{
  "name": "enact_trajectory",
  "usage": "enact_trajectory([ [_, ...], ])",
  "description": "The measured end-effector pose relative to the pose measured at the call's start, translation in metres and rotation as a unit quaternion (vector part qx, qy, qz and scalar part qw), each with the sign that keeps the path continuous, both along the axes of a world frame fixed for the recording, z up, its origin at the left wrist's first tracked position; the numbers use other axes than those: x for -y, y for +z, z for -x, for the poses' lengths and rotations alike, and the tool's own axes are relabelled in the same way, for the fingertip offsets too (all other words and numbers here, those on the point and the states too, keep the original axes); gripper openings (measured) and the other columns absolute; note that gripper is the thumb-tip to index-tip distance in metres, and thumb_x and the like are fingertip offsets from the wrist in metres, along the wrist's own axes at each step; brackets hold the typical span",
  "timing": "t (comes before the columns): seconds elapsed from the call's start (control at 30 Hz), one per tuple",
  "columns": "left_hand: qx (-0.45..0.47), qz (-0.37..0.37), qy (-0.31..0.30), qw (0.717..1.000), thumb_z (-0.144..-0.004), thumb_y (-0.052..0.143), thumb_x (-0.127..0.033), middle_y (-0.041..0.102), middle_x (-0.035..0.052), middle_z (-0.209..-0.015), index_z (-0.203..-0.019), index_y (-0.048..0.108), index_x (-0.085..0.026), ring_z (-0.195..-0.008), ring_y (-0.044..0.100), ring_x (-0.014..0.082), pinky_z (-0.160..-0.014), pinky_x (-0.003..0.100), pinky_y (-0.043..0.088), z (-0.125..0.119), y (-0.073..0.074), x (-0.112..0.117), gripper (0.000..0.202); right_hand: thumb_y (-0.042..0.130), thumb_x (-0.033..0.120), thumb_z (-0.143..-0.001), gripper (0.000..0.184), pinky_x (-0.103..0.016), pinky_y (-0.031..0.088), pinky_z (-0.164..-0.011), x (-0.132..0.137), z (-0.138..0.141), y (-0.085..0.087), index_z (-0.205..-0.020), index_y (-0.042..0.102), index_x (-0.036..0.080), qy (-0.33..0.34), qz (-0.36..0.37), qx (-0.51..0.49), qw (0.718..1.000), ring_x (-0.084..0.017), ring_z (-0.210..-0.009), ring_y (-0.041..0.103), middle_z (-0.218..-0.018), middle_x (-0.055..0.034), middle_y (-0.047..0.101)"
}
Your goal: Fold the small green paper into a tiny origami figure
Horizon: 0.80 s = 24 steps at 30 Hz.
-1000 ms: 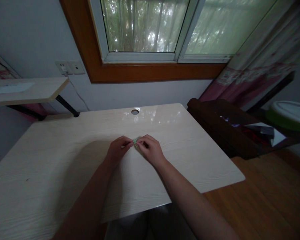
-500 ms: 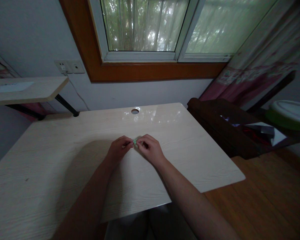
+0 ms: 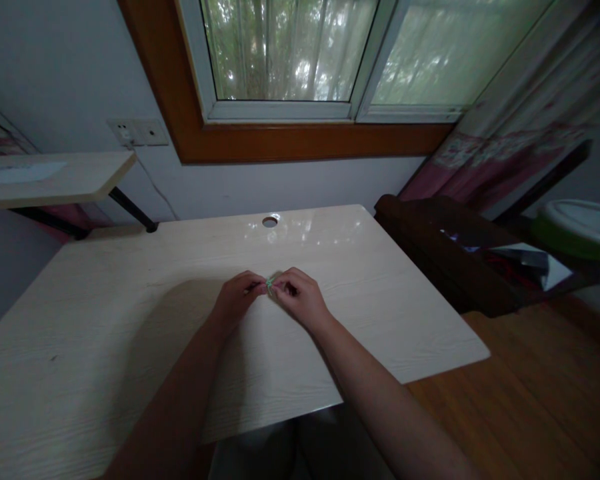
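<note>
My left hand point(image 3: 237, 297) and my right hand point(image 3: 300, 298) meet at the middle of a pale wooden desk point(image 3: 130, 320). Both are closed in a pinch on a small green thing point(image 3: 269, 283) held between their fingertips, just above the desk top. It is too small and dim to name. Both forearms reach in from the lower edge of the view.
A round cable hole point(image 3: 270, 221) sits near the desk's far edge, under a window point(image 3: 290, 53). A side shelf point(image 3: 55, 177) juts out at the left. A dark wooden cabinet point(image 3: 460, 253) and a green-rimmed lid point(image 3: 580, 227) stand at the right, over wooden floor point(image 3: 530, 400).
</note>
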<state>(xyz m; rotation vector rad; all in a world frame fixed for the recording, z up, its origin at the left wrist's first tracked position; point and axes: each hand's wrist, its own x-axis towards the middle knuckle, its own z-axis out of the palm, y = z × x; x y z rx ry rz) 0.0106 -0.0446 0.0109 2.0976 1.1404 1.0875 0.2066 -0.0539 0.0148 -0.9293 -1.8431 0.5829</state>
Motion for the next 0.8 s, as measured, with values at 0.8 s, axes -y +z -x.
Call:
enact_trajectory([
  [0.8,0.112,0.166,-0.054,0.978,-0.087,0.057,-0.032,0.062,0.0015,-0.072,-0.078,0.063,-0.016,-0.071,0.058,0.0154,-0.07,0.026,0.048,0.002,0.01,-0.001,0.019,0.065,0.028,-0.088,0.02,-0.028,0.047,-0.07,-0.001,0.001,0.0,-0.107,0.065,0.022,-0.02,0.028,-0.023,0.999,-0.015,-0.076,0.056,-0.095,-0.0059,0.062],
])
